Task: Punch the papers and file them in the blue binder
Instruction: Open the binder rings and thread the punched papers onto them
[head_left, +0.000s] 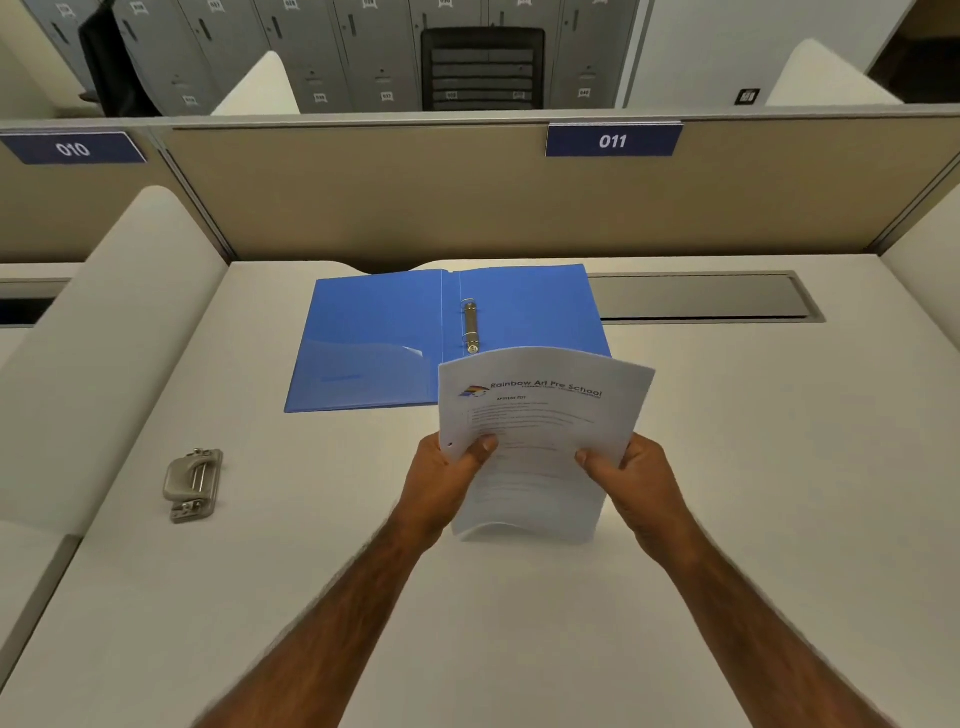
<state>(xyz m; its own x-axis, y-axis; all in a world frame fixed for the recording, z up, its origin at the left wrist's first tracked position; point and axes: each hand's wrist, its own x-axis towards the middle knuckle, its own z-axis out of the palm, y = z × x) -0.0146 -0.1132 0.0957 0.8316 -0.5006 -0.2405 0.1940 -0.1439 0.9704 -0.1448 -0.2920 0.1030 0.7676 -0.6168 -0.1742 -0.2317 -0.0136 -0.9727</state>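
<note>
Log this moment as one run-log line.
hands: left and right hold papers | papers: one punched hole visible | blue binder: open on desk | hole punch: idle, left

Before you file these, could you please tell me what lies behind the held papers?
Behind the papers, held by the left hand and right hand, lies the open blue binder; its ring mechanism shows, its near right corner is covered.

Arms: both bare forearms extended forward, converging toward centre | Left hand (447, 475): palm turned inward, thumb on top and fingers hidden beneath, pinching the lower left edge of the papers (540, 415) | Right hand (636, 480): mirrored pose, thumb on top, clasping the lower right edge | Wrists: roughly level, apart.
</note>
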